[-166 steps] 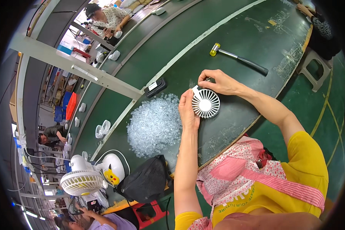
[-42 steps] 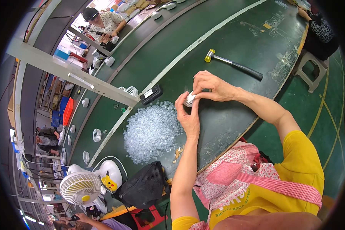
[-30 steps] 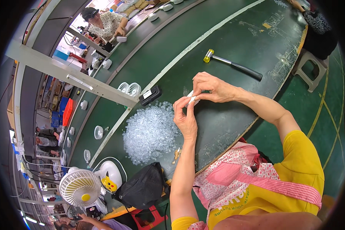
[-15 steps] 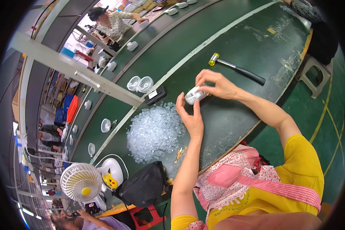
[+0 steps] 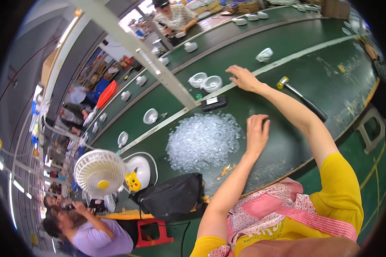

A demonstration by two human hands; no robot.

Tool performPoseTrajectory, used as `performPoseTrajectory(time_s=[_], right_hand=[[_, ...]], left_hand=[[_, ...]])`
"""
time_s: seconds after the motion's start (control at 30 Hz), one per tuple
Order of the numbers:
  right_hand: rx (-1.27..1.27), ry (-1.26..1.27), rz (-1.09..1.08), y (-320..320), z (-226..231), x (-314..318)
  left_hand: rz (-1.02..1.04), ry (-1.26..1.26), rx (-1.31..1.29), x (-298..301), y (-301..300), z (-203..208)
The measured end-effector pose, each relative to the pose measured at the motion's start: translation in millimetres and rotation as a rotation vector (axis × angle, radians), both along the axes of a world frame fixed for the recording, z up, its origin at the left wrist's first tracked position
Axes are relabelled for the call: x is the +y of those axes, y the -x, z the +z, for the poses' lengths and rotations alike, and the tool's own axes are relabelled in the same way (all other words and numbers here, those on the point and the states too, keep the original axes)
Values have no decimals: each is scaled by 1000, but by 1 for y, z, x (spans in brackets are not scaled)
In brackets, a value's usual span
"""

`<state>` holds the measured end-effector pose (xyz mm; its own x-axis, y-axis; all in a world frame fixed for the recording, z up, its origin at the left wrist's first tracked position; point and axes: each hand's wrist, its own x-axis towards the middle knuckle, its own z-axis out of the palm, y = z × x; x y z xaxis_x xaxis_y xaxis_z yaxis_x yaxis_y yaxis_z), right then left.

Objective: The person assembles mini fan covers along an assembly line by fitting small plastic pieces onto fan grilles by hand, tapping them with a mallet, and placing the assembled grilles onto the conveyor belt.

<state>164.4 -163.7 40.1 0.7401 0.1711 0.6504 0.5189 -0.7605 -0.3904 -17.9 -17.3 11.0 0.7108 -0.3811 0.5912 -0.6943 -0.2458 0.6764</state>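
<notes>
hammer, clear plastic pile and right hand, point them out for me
Hammer (image 5: 308, 103): head view, on its dark handle.
Clear plastic pile (image 5: 203, 141): head view, middle of the heap.
Right hand (image 5: 245, 79): head view, back of the hand.

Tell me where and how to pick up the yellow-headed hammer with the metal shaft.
Likely best: grip the slim black handle from above and from the right, using the bare right hand. The hammer lies flat on the dark green table, handle end toward the near right edge, and the right forearm lies to its left.
</notes>
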Motion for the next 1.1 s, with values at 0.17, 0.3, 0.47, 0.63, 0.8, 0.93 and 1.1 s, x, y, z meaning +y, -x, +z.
performPoseTrajectory(time_s=[0.17,0.3,0.47,0.63,0.8,0.93,1.1], right_hand=[[345,131,-49,-33,-22,36],[141,27,-96,-32,-33,39],[11,-184,-66,12,-29,-15],[118,-369,139,107,2,-51],[406,-239,280,162,4,-63],[383,-382,133,169,-13,-53],[348,-393,88,177,-9,-35]], left_hand=[[13,-67,-104,-2,2,-3],[69,-106,-109,5,-1,-5],[88,-65,-102,2,-3,-9],[205,99,-24,8,-7,-7],[165,61,-96,10,-2,6],[99,-203,-310,3,1,4],[115,-239,-388,3,5,13]])
